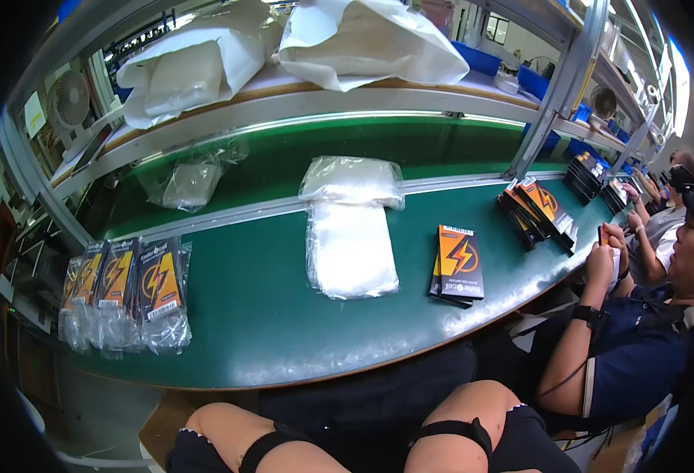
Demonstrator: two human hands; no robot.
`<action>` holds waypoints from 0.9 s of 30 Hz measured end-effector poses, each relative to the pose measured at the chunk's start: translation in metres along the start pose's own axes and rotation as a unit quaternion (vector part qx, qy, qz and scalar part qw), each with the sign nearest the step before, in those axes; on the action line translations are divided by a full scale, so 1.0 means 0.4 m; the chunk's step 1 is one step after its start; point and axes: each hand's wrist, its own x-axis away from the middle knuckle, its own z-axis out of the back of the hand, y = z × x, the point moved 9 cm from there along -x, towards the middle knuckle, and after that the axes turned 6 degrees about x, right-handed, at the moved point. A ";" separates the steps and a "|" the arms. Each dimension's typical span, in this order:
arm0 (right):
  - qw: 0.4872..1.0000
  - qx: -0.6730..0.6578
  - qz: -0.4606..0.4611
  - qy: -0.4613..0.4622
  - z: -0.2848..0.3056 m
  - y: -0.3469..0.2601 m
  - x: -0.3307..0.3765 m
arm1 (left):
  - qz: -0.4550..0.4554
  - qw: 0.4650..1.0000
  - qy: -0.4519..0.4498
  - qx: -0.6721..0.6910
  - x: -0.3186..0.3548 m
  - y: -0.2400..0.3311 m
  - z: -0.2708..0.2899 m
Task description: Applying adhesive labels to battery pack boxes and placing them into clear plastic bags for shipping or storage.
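Neither of my hands shows. My bent left arm (pixel 228 432) and bent right arm (pixel 463 402) come in at the lower edge, each with a black strap around it, and their hand ends lie outside the picture. On the green table in front of me lies a stack of clear plastic bags (pixel 353 248), with another bundle of bags (pixel 352 181) across its far end. To the right is a small pile of black-and-orange flat boxes (pixel 459 264). At the left, several similar boxes in clear bags (pixel 160 280) lie in overlapping rows.
Farther right are more stacked boxes (pixel 537 211), beside a co-worker (pixel 638 347) whose hands hold a small box. A metal-framed shelf (pixel 315 101) with white packing bags (pixel 370 43) spans the back. A crumpled clear bag (pixel 191 185) lies behind the table's rear rail.
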 end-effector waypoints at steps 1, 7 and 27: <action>1.000 0.002 0.001 0.001 0.001 -0.002 -0.007 | 0.004 1.000 -0.019 0.018 0.008 -0.004 -0.013; 1.000 0.011 0.020 0.010 0.005 -0.035 -0.053 | 0.039 0.983 -0.143 0.109 0.058 -0.034 -0.092; 0.939 -0.132 0.315 -0.046 0.228 -0.373 -0.130 | 0.159 0.408 -0.514 0.737 0.011 0.029 -0.188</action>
